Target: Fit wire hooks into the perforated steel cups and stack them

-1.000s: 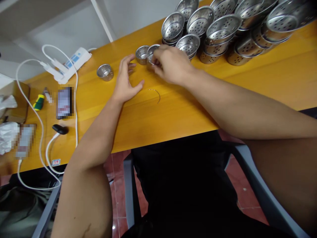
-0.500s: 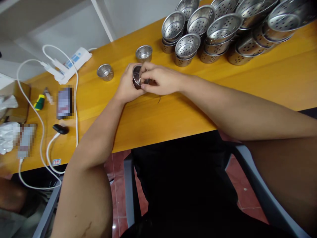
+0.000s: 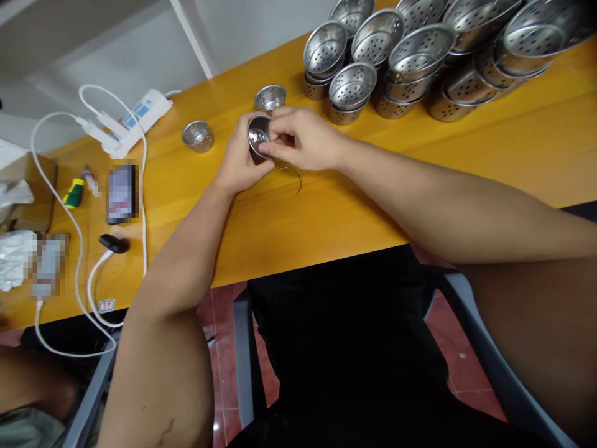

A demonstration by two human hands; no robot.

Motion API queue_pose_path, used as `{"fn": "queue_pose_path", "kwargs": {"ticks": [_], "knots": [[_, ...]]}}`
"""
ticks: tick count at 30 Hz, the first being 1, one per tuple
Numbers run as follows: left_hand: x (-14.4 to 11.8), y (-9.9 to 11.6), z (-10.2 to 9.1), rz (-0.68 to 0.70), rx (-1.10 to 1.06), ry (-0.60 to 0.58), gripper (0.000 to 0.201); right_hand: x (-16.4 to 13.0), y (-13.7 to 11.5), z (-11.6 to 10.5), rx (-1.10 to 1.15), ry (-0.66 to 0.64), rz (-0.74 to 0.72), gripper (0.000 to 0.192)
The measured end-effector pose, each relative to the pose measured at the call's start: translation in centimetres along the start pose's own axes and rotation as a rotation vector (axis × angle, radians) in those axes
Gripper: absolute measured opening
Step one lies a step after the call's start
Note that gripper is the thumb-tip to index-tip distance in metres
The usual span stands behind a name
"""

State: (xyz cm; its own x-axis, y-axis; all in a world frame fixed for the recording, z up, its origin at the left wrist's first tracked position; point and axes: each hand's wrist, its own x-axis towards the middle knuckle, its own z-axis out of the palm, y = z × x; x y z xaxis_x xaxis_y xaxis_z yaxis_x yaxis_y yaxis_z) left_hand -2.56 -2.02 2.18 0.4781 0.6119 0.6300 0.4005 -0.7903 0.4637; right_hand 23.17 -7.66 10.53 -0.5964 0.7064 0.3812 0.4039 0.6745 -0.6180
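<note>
Perforated metal cup (image 3: 256, 135) was tilted above the table (image 3: 326, 218), mouth toward the right hand (image 3: 305, 137). Left hand (image 3: 237, 158) was wrapped round its wall, fingers curled. Right thumb and fingertips were drawn together at the mouth; what they pinched could not be told. Holes showed in the cup's floor; part of the interior was hidden. Curved wire (image 3: 299, 178) lay near the hands. One small cup (image 3: 270, 98) stood just beyond, another cup (image 3: 198, 137) farther left. Nested cups (image 3: 405, 91) stood at right.

Stacked cups (image 3: 405, 92) blocking right, table (image 3: 308, 230) front free
</note>
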Motion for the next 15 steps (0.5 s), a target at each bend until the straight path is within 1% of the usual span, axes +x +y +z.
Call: {"fn": "queue_pose_path", "kwargs": {"ticks": [4, 5, 6, 8, 10, 11, 13, 14, 15], "knots": [[0.5, 0.3, 0.0, 0.099, -0.020, 0.070, 0.088, 0.2, -0.9, -0.6, 0.278, 0.124, 0.047, 0.078], [0.7, 0.3, -0.3, 0.107, 0.014, 0.092, 0.086, 0.1, -1.0, -0.9, 0.335, 0.137, 0.060, 0.080], [0.9, 0.2, -0.7, 0.105, 0.061, 0.138, 0.086, 0.0, -1.1, -1.3, 0.364, 0.142, 0.067, 0.080], [1.3, -0.6, -1.6, 0.078, 0.175, 0.307, 0.089, -0.4, -1.0, -1.8, 0.325, 0.124, 0.036, 0.074], [1.6, -2.3, -2.9, 0.105, 0.238, 0.621, 0.107, -0.7, -0.4, -1.9, 0.209, 0.042, -0.028, 0.062], [1.7, -3.4, -3.6, 0.121, 0.295, 0.726, 0.109, -0.9, 0.1, -1.7, 0.145, -0.019, -0.051, 0.056], [1.5, -5.9, -5.0, 0.047, 0.362, 0.793, 0.100, -1.1, 1.2, -1.1, 0.039, -0.132, -0.056, 0.043], [1.3, -7.2, -5.6, 0.015, 0.371, 0.857, 0.098, -1.1, 1.7, -0.7, 0.005, -0.164, -0.046, 0.036], [1.0, -8.4, -6.1, -0.016, 0.381, 0.900, 0.103, -1.1, 2.2, -0.3, -0.019, -0.174, -0.038, 0.030]]}}
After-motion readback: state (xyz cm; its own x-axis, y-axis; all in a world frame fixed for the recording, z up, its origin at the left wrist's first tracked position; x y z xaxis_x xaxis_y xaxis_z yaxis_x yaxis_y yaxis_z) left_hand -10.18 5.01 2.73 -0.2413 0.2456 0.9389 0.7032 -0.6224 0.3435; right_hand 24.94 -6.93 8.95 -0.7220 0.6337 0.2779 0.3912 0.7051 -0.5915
